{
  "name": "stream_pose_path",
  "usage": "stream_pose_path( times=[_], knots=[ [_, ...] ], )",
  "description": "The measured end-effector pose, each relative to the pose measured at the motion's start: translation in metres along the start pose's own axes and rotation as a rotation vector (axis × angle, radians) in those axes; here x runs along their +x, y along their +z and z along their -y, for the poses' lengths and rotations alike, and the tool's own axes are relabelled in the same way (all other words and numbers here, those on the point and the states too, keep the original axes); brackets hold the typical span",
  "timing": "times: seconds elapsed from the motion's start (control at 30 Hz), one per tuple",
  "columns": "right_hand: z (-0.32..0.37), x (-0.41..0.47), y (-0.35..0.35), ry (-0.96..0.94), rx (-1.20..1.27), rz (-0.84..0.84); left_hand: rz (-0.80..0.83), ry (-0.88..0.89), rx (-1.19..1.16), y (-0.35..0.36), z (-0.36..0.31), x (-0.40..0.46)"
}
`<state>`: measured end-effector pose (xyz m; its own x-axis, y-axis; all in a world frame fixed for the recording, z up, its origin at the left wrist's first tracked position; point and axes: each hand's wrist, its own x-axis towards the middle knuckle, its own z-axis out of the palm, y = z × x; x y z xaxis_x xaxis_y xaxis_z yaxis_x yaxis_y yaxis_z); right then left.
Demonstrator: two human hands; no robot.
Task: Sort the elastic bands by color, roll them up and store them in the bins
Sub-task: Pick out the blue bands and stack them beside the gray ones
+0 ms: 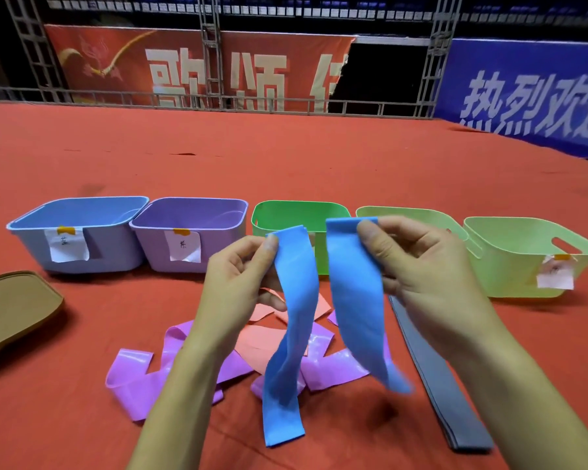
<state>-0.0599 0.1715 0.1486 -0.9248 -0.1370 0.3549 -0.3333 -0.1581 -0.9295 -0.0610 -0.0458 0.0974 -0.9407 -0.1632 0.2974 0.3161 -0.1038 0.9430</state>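
Note:
Two blue elastic bands hang in front of me. My left hand (pixel 241 276) pinches the top of one blue band (pixel 292 320), whose lower end touches the red cloth. My right hand (pixel 418 266) pinches the top of the other blue band (pixel 357 300), which hangs free. Under them lie purple bands (pixel 140 374) and pink bands (pixel 262 344) in a loose heap. A grey band (pixel 438 378) lies flat to the right. A row of bins stands behind: blue bin (pixel 78 232), purple bin (pixel 190 232), green bin (pixel 299 217) and two light-green bins (pixel 408 215) (pixel 523 259).
A brown lid (pixel 14 307) lies at the left edge. The red cloth (pixel 286 157) stretches far behind the bins. Metal trusses (pixel 211 62) and banners stand at the back.

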Motion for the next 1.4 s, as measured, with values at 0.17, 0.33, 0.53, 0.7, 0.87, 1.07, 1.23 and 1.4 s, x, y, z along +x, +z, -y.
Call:
stream_pose_path(
  times=[0.17, 0.33, 0.53, 0.7, 0.87, 1.07, 1.23, 1.4],
  knots=[
    [-0.028, -0.004, 0.009, 0.027, -0.021, -0.018, 0.109, -0.027, -0.034, 0.021, 0.005, -0.007],
    [-0.051, -0.010, -0.001, 0.005, -0.005, -0.150, 0.239, -0.069, -0.001, 0.033, 0.014, -0.011],
    [-0.059, -0.014, -0.011, -0.051, -0.023, -0.209, 0.295, -0.053, 0.039, 0.041, 0.024, -0.013],
    [-0.062, -0.018, -0.015, -0.042, -0.020, -0.189, 0.306, -0.037, 0.036, 0.044, 0.029, -0.013],
    [-0.065, -0.018, -0.019, -0.036, -0.030, -0.169, 0.299, -0.023, 0.044, 0.045, 0.030, -0.014],
    [-0.066, -0.017, -0.017, -0.026, -0.026, -0.173, 0.278, 0.016, 0.095, 0.045, 0.030, -0.014],
    [-0.066, -0.017, -0.017, -0.022, -0.028, -0.189, 0.263, 0.056, 0.134, 0.046, 0.029, -0.015],
    [-0.066, -0.019, -0.014, 0.006, -0.016, -0.187, 0.200, 0.140, 0.211, 0.049, 0.026, -0.017]
  ],
)
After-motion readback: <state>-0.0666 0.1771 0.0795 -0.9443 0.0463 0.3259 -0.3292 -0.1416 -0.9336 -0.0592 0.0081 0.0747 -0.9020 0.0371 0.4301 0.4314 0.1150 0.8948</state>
